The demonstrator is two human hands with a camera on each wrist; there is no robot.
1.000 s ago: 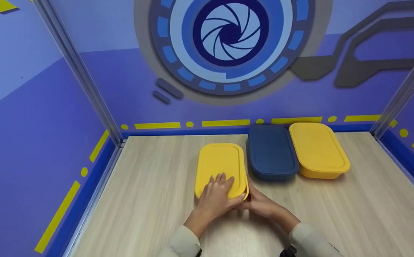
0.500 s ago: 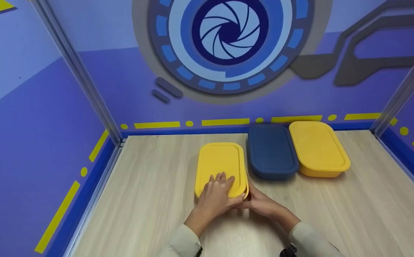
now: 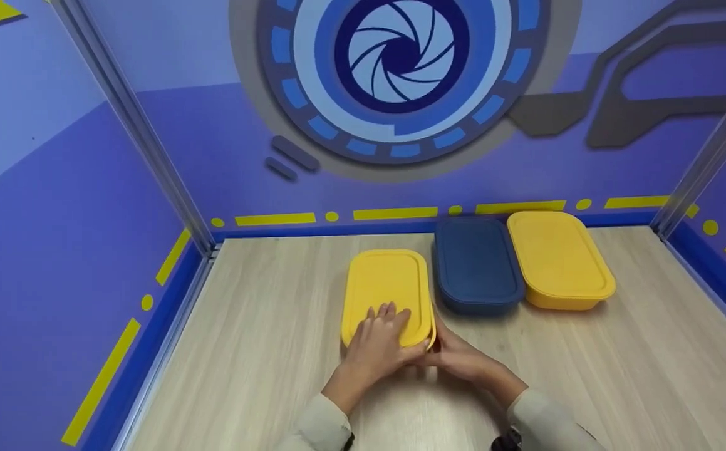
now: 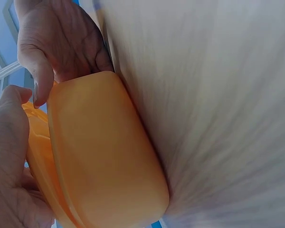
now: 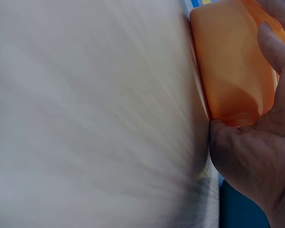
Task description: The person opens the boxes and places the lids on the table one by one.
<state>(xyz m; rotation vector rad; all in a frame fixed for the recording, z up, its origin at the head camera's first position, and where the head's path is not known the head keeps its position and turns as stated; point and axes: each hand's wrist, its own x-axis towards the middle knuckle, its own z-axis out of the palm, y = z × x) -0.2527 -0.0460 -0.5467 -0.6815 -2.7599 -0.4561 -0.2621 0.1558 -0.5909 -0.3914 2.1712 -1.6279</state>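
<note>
A yellow lunch box stands lengthwise in front of me, its yellow lid on top. My left hand lies over the lid's near part, fingers stretched across it and thumb at the near right corner. In the left wrist view, a gap shows between lid and box at this end, with the left thumb hooked at the lid's edge. My right hand holds the box at its near right corner. Its thumb is at the rim, and its palm and fingers lie along the side, as the right wrist view shows.
Just right of the box, a dark blue lidded box stands near the back wall. Another yellow lidded box is beside it, farther right. All three rest on a wood-grain table, with printed panels around its back and sides.
Both hands and the three boxes keep their places. Only the head view has tilted very slightly.
</note>
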